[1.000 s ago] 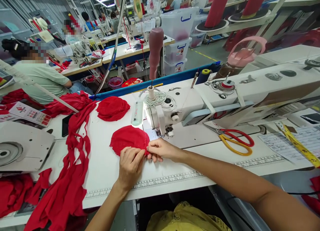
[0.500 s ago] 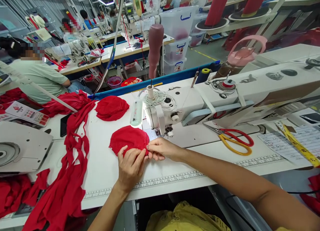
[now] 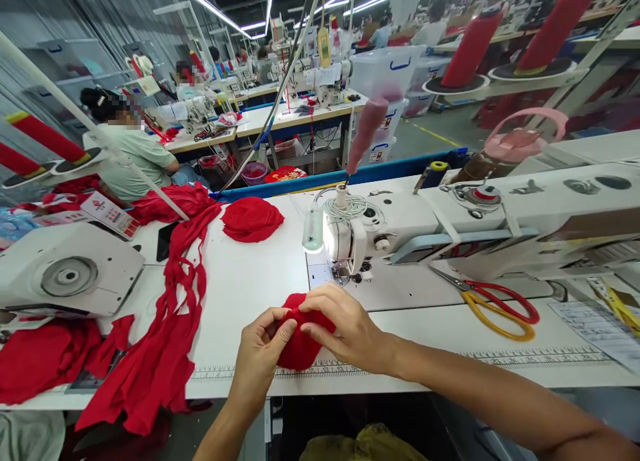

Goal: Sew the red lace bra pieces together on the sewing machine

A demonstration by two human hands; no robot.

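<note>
Both hands pinch a red fabric piece (image 3: 300,351) near the table's front edge, just in front of the sewing machine's needle area (image 3: 345,272). My left hand (image 3: 260,348) grips its upper left edge between thumb and fingers. From the right, my right hand (image 3: 347,328) holds the upper edge, its fingers curled over the cloth and covering part of it. The piece hangs down below the fingers over the printed ruler strip. Farther back on the table lies a round stack of red fabric (image 3: 253,219).
Scissors (image 3: 493,304) lie right of the machine, beside a paper sheet (image 3: 590,331) and yellow tape measure (image 3: 617,304). Long red strips (image 3: 170,314) drape at the left, near another machine (image 3: 70,271). A person (image 3: 130,151) sits beyond at the left.
The red piece has been drawn off the table toward the body and now hangs folded between both hands. My right hand has come over its top edge. The view has shifted left and up.
</note>
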